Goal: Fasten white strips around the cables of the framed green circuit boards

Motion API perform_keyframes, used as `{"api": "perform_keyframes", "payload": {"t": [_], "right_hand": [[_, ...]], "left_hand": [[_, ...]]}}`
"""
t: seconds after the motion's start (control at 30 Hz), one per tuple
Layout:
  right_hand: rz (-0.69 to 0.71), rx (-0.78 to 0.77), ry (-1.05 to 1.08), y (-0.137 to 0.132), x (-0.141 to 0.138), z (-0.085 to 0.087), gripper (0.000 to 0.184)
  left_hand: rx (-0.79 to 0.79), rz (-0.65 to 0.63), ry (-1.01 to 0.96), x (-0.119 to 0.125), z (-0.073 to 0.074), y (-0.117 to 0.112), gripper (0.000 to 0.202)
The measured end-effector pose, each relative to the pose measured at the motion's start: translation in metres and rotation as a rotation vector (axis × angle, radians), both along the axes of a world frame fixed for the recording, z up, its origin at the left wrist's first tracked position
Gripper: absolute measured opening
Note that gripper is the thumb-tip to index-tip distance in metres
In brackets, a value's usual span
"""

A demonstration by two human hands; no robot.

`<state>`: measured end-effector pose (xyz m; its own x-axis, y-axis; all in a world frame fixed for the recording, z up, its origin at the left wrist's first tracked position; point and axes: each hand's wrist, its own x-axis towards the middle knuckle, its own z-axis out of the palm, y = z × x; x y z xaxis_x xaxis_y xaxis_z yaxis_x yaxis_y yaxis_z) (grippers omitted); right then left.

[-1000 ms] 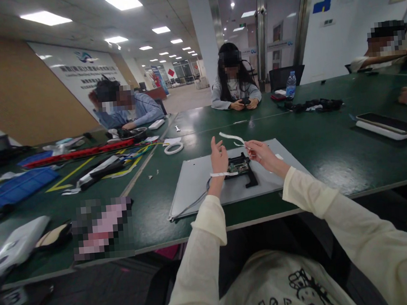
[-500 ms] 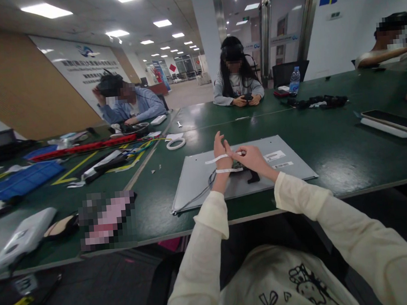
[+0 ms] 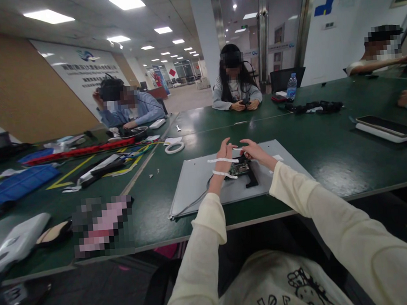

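Observation:
My left hand (image 3: 223, 154) is raised over a grey flat panel (image 3: 195, 183), with two white tape strips (image 3: 225, 174) stuck across it. Its fingertips are pinched at the left end of a short white tape piece (image 3: 237, 149). At the other end of that piece are the closed fingers of my right hand (image 3: 256, 152). Beneath the hands, on the panel, lies a green circuit board (image 3: 240, 169), partly covered by my left hand. Beside the board is a black angled bracket (image 3: 251, 179). A grey cable (image 3: 193, 201) runs from under my left wrist to the panel's near left corner.
A white tape roll (image 3: 174, 147) lies beyond the panel, with a small wrench (image 3: 178, 128) farther off. Left are a blue tray (image 3: 19, 185) and a white device (image 3: 18, 244). A phone on a white box (image 3: 381, 131) is at right. Several people sit around the table (image 3: 338, 160).
My right hand has drawn away from my left and shifted slightly up, uncovering more of the circuit board and bracket. The short tape piece now shows between the hands. The view has shifted slightly.

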<state>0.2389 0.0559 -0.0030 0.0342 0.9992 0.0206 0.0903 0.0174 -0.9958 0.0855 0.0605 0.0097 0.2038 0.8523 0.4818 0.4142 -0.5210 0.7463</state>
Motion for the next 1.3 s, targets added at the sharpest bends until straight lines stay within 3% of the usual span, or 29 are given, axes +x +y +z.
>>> {"api": "perform_keyframes", "payload": {"t": [0.17,0.47,0.97,1.3], "right_hand": [[-0.082,0.004,-0.248,0.013,-0.012,-0.009,0.062],[-0.134,0.081,-0.498,0.016,-0.014,-0.014,0.055],[-0.128,0.105,-0.596,0.012,-0.01,-0.009,0.044],[-0.03,-0.025,-0.412,-0.001,0.0,0.001,0.049]], "left_hand": [[-0.007,0.039,0.084,-0.003,-0.007,0.004,0.041],[-0.109,0.04,0.194,-0.006,-0.023,0.014,0.048],[-0.172,0.073,0.412,-0.005,-0.033,0.024,0.041],[-0.157,0.04,0.535,-0.005,-0.031,0.022,0.029]]}}
